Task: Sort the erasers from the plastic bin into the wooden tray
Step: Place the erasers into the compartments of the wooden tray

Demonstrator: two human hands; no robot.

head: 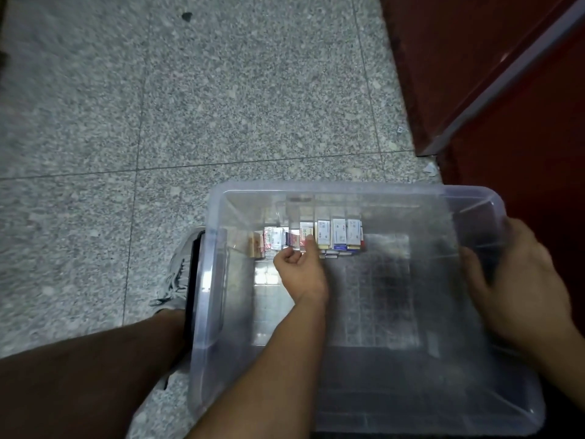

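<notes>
A clear plastic bin (215, 280) stands on the floor in front of me. Several erasers (338, 234) in paper sleeves stand in a row near its far wall. A brownish wooden edge (255, 246) shows at the row's left end; I cannot tell whether it is the tray. My left hand (300, 270) reaches into the bin with its fingers curled, and thumb and forefinger pinch an eraser (293, 240) in the middle of the row. Over the bin's right rim my right hand (519, 277) is closed on the wall.
The bin rests on a speckled grey tile floor (158, 106). My left leg and a grey shoe (182, 270) lie right beside the bin's left wall. A dark red door or cabinet (493, 74) with a metal strip stands at the upper right.
</notes>
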